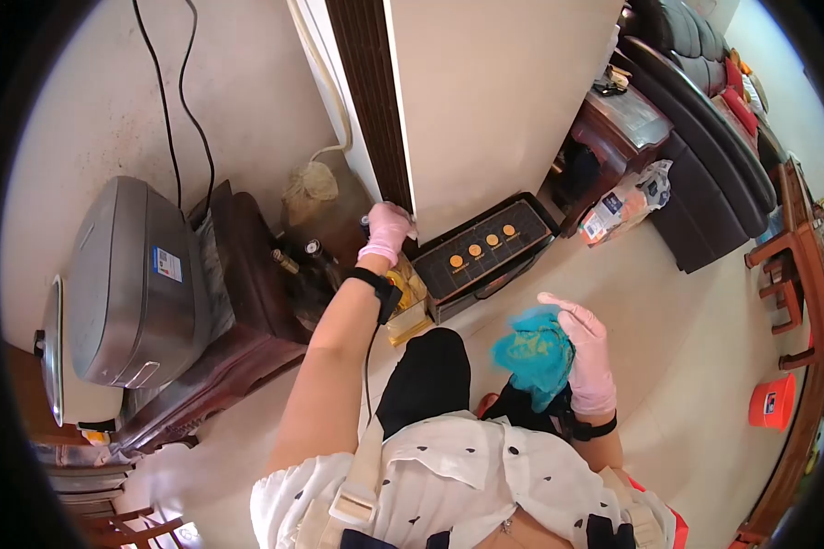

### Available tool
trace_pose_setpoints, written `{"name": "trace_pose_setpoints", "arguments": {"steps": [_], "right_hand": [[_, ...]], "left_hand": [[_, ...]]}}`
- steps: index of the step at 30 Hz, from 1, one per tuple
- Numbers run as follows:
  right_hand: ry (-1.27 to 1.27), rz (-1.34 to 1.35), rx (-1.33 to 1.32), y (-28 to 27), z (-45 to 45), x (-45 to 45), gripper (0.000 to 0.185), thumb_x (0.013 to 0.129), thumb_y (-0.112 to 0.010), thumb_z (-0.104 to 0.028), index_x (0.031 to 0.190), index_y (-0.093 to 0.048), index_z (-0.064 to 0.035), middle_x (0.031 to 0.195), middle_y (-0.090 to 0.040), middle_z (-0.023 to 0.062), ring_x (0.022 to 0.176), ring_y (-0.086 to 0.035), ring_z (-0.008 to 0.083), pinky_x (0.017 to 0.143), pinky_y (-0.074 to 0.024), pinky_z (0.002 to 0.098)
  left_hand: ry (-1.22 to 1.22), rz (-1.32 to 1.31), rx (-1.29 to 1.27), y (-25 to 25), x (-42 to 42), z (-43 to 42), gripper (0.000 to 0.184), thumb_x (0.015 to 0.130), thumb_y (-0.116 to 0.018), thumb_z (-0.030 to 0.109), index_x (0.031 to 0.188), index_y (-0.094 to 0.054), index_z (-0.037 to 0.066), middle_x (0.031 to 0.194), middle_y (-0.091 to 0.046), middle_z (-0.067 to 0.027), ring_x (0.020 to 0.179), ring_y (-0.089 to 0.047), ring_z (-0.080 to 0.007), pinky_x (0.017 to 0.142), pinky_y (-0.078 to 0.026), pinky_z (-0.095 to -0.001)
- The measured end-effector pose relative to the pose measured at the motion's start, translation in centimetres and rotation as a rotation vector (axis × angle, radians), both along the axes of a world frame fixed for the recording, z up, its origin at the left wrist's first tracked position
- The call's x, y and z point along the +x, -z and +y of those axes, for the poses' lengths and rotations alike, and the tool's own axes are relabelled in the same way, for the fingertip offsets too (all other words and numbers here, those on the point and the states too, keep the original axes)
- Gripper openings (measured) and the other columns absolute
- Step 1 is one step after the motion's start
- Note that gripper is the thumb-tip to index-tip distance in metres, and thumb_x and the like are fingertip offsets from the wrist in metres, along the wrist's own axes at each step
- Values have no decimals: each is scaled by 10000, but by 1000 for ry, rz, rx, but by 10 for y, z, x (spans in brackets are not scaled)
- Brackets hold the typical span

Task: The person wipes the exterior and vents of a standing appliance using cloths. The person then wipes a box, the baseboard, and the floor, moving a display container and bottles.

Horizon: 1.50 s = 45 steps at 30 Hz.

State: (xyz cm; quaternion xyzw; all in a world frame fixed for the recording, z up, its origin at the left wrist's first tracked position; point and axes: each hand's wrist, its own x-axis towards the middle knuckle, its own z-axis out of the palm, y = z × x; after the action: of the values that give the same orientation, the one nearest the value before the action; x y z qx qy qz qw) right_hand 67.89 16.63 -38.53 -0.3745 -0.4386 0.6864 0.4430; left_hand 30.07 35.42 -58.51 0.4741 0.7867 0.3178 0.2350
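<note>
My left hand point(389, 231), in a pink glove, reaches to the foot of the dark brown strip point(373, 91) beside the white panel. Its fingers are bent, and a small whitish bit shows at them; what they hold is too small to name. My right hand point(588, 352), also gloved in pink, is raised over the floor at the right, with a crumpled teal mesh cloth point(535, 352) against its palm and the thumb side up. Between the hands, a black box with orange round marks point(482, 250) stands by the panel. Below my left hand is a clear container with yellow contents point(405, 297).
Dark bottles point(316, 261) and a tied bag point(309, 194) stand left of my left hand. A grey appliance point(142, 279) rests on dark wooden furniture. Rightward are a plastic bag point(624, 203), a black leather sofa point(705, 174), a wooden bench and a red bucket point(772, 401).
</note>
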Motion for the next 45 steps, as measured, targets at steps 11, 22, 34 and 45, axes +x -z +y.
{"name": "trace_pose_setpoints", "arguments": {"steps": [11, 22, 34, 45], "right_hand": [[-141, 1, 59, 2, 26, -19, 284, 927, -478, -60, 1159, -594, 55, 1143, -630, 117, 1040, -587, 171, 940, -446, 292], [-342, -356, 474, 24, 103, -26, 175, 917, -535, -95, 961, -662, 18, 864, -665, 89, 820, -611, 126, 765, -481, 268], [53, -308, 43, 51, 159, -5, 224, 896, -585, -163, 1042, -640, -2, 871, -635, 98, 864, -659, 214, 719, -543, 330], [98, 5, -5, 121, 220, 25, 249, 857, -586, -54, 1096, -587, 15, 991, -646, 68, 869, -619, 176, 786, -504, 320]], "left_hand": [[177, -718, 131, -194, -9, -129, 252, 797, -631, 1, 1043, -574, -7, 959, -652, -97, 833, -652, -177, 710, -538, -243], [-32, -1494, 436, -139, -2, -272, 190, 734, -522, 91, 891, -524, -16, 969, -580, -132, 963, -606, -264, 866, -508, -379], [-102, -1293, 428, -121, 10, -272, 197, 742, -486, 19, 930, -540, -10, 896, -591, -88, 824, -614, -199, 790, -522, -335], [50, -1305, 196, -159, 75, -233, 271, 871, -571, 83, 1113, -552, -37, 1048, -629, -133, 967, -635, -235, 889, -505, -369]]}}
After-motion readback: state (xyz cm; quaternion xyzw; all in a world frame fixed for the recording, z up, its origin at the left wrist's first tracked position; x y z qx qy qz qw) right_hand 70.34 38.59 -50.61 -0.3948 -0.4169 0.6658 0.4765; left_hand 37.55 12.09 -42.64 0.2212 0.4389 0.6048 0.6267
